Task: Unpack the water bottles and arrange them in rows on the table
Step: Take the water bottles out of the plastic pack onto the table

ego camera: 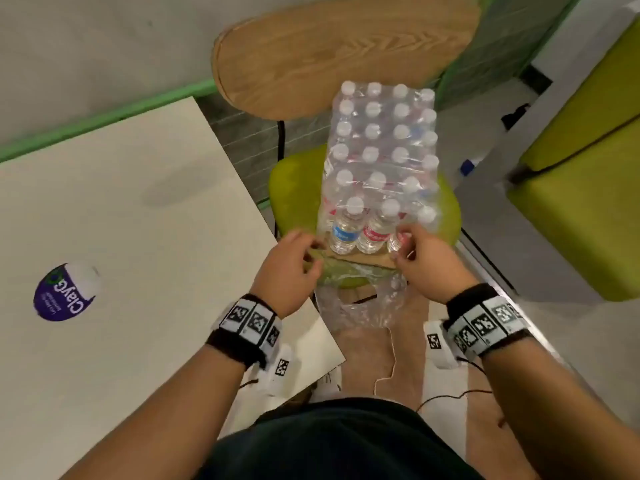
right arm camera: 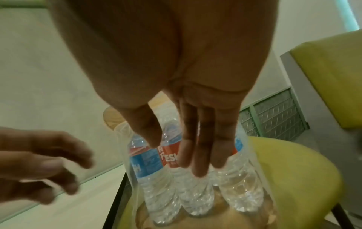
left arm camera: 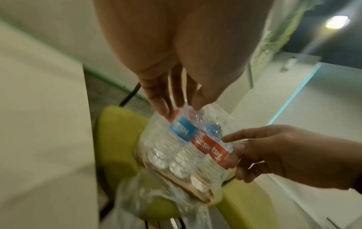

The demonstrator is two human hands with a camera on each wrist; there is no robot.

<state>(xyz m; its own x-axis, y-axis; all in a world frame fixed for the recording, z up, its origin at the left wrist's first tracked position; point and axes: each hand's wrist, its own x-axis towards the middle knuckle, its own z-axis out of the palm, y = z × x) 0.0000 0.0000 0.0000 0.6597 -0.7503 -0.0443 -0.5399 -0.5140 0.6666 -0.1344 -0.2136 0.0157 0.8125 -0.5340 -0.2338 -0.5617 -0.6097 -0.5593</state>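
Fingers (right arm camera: 197,155) loosely spread at shrink-wrapped bottle pack (ego camera: 377,161) on green chair (ego camera: 294,188), pale worktop (ego camera: 121,202) left of it.

The bottles (ego camera: 343,230) are clear glossy plastic under crinkled shiny film (ego camera: 360,306), on a flat brown cardboard sheet (ego camera: 374,259) over a matt green cloth seat (ego camera: 294,188), whose back (ego camera: 339,50) is smooth grained wood.

Behind the front row, the pack of bottles (ego camera: 379,147) blurs under plastic wrap (ego camera: 360,306); labels are unreadable. The left hand (ego camera: 289,268) is motion-smeared, perhaps pinching wrap beside that pack.
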